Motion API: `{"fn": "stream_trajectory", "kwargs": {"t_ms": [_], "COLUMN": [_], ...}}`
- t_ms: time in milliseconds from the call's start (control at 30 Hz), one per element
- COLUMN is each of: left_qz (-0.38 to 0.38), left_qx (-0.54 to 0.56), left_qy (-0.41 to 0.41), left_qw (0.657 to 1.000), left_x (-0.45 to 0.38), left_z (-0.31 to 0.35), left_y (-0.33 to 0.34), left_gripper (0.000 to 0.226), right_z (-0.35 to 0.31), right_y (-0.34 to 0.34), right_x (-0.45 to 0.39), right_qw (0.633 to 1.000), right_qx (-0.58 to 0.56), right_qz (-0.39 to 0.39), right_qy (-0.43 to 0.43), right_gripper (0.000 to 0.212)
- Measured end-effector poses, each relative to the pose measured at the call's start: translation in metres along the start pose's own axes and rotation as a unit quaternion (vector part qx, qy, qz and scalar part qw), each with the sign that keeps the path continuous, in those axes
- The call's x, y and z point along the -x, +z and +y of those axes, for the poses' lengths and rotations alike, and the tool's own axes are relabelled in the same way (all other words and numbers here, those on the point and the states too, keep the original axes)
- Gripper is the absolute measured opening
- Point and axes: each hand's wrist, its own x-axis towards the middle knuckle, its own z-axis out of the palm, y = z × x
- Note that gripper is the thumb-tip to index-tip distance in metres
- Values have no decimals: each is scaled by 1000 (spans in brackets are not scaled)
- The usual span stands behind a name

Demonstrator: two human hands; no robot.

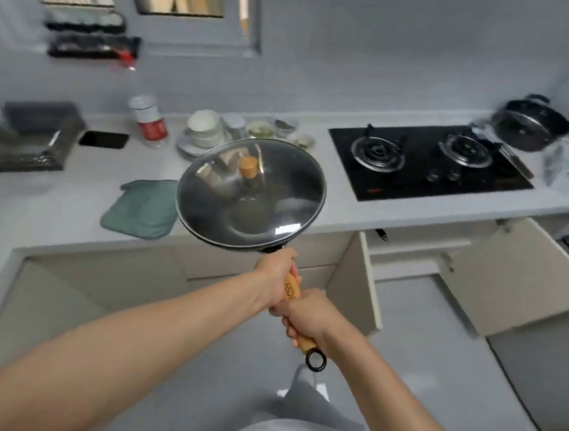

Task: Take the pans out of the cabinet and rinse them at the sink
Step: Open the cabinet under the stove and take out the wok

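Left hand [276, 276], right hand [307, 315] both gripping lidded pan [250, 195] handle above pale surface [314, 170]; hob [428, 162] far right, cabinet door [370, 278] ajar below.

Both forearms bare from elbow to wrist; no sleeves, watch or rings visible on the left hand [276, 276] or right hand [308, 315]. Grey garment [296, 422] covers the lower body; its detail is blurred.

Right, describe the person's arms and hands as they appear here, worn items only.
Both forearms are bare up to the frame edge, with no sleeves in view. The left hand and right hand wear no gloves, and no rings, watch or bracelets show.
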Motion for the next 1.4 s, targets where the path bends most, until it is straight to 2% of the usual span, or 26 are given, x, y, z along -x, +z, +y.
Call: {"fn": "stream_trajectory", "kwargs": {"t_ms": [233,567,1000,1267,1400], "left_qz": [103,212,252,237,199], "left_qx": [126,270,363,357,341], "left_qy": [-1,-19,-67,-89,-94], "left_qw": [987,939,894,899,914], "left_x": [-53,-137,-231,-269,-275], "left_z": [40,121,172,181,172], "left_y": [-99,-166,-170,-159,-152], "left_gripper": [39,30,34,38,26], "right_z": [-56,-145,-197,-201,-192], "right_y": [70,115,108,90,81], "right_x": [-81,-216,-331,-378,-387], "right_qw": [987,949,918,899,896], "right_qx": [95,227,294,330,336], "right_qz": [-130,-220,-266,-290,-289], "right_qy": [3,-11,23,12,9], "right_gripper": [13,17,23,20,21]}}
